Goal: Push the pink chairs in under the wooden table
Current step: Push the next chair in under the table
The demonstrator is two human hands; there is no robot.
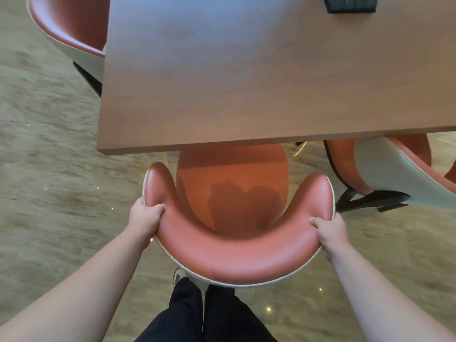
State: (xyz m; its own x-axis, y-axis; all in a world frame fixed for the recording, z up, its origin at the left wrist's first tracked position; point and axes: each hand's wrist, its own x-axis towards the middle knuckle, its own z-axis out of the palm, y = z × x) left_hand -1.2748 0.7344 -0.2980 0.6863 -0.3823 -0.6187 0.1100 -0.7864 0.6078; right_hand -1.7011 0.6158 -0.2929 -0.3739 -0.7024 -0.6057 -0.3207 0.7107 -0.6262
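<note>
A pink chair (234, 253) with a curved backrest stands right in front of me, facing the wooden table (246, 82). The front of its seat lies under the table's near edge; the arm tips stay just outside it. My left hand (145, 215) grips the left side of the backrest rim, thumb on the inside. My right hand (330, 230) grips the right side the same way. A second pink chair (394, 169) stands at the right, turned at an angle, its seat partly beneath the table. A third pink chair (69, 33) sits at the table's left end.
A black object (350, 3) lies on the table at the top edge of the view. Black chair legs (365, 201) of the right chair spread over the beige stone-patterned floor (49, 169). My dark trouser legs (204, 314) are directly behind the chair.
</note>
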